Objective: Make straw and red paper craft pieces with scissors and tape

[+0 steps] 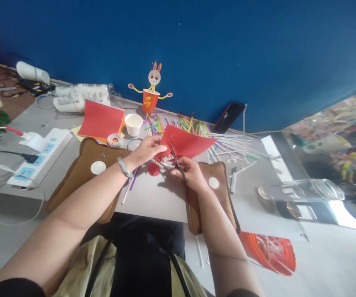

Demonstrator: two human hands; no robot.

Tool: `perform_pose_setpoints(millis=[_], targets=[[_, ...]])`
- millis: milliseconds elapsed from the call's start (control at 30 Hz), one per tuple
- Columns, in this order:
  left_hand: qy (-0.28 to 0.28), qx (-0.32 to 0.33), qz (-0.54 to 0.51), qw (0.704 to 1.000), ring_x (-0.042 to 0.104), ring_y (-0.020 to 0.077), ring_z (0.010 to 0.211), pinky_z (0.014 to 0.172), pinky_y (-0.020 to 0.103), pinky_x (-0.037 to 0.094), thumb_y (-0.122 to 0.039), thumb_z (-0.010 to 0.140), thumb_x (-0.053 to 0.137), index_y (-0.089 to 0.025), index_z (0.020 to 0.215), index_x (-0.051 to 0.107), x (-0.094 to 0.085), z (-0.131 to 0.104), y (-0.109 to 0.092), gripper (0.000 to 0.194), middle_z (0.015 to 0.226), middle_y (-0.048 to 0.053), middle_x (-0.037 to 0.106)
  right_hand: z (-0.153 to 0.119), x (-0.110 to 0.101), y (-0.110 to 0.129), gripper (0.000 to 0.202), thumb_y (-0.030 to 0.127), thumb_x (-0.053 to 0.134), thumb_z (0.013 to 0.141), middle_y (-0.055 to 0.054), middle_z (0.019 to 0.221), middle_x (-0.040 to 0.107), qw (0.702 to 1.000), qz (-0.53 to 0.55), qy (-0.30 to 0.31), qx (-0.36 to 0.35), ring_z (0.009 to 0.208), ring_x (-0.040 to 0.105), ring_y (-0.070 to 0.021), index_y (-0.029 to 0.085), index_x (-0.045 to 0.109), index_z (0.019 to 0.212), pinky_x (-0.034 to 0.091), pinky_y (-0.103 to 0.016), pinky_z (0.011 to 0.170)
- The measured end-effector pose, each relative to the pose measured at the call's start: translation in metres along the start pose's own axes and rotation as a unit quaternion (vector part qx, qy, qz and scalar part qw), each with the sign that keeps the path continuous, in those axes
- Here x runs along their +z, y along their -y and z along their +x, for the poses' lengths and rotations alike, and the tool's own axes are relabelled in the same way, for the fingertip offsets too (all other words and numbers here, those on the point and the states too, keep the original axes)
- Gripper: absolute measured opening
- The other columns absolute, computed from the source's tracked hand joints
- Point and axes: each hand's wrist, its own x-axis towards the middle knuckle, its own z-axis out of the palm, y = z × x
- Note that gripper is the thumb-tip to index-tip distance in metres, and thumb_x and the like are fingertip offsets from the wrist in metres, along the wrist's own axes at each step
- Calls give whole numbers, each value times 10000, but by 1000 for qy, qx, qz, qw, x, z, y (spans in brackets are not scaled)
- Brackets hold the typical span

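Observation:
My left hand (148, 149) is closed on the left edge of a sheet of red paper (193, 143), held up off the table. With my right hand (192, 174) I grip a pair of scissors (178, 164), the blades lying against the sheet near a round outline. Below the sheet a red paper disc (154, 169) rests on the table. A white disc (97, 167) lies on the brown pad (75, 181) under my left forearm. Another white disc (214, 182) sits on the second brown pad (208, 206) beside my right wrist.
A rabbit figure in a red cup (151, 101) stands by the blue wall. Colourful sticks (187, 123) are heaped in front of it. Left are a white paper cup (133, 124), red sheets (102, 119) and a power strip (41, 159). A glass jar (304, 190) lies right.

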Motion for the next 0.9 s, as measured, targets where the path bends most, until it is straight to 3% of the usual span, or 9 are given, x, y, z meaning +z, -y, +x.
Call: perform_pose_setpoints(millis=[433,900], targets=[[-19,-16,-14,1000,629,98,503,509,207,508,-240,789,643,-143,793,533,1,0,-2,148,688,27,693,0,1,1,459,452,889,571,34,553,608,999,-39,-11,2,447,497,-95,184,582,782,352,-208,437],[-42,16,1,999,612,93,479,494,192,482,-253,810,660,-145,772,530,-1,2,1,173,594,-9,637,0,4,3,477,489,886,559,16,563,612,999,-45,-24,10,449,489,-102,175,595,771,321,-221,422]])
